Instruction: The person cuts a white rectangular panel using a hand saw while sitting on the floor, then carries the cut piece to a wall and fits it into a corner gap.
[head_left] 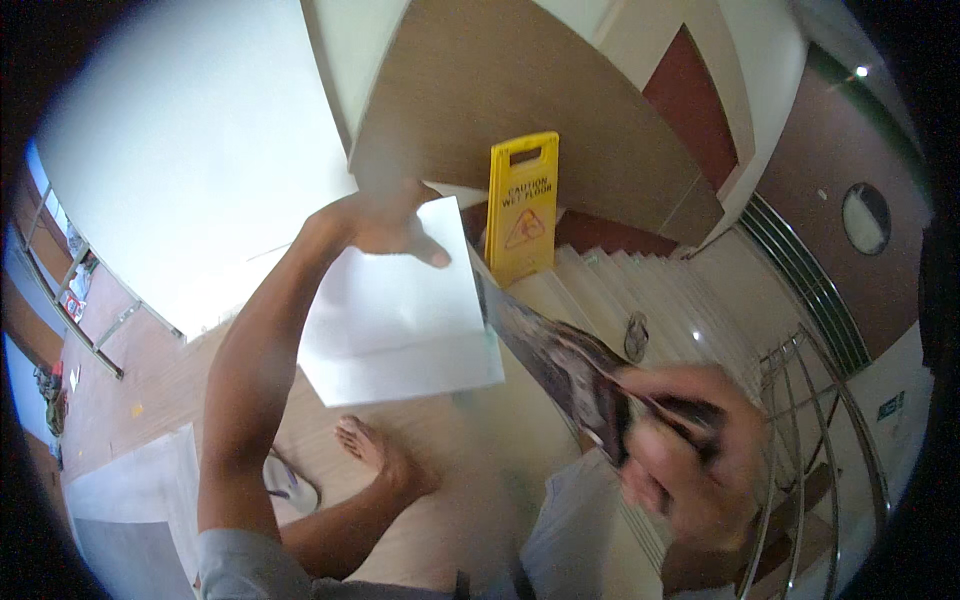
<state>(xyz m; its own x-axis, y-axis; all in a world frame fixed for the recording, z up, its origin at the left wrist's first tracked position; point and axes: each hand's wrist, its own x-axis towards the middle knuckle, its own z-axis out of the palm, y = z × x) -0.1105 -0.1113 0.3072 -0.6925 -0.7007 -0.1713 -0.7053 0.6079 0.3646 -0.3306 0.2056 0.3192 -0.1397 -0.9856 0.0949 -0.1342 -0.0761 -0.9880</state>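
White sheet [400,320] in left hand [385,222].

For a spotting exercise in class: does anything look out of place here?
Yes: a dark object, perhaps a shoe, lies on the stairs, an odd spot for one. A slipper also lies near the bare foot, not on it.

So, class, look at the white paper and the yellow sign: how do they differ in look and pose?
Colour: the white paper is plain white, while the yellow sign carries dark print and a triangle symbol.
Pose: the paper is held up in the left hand; the sign stands by the steps, untouched.
Detail: the paper has a crease near its lower edge; the sign has a slot near its top.
Both have flat faces.
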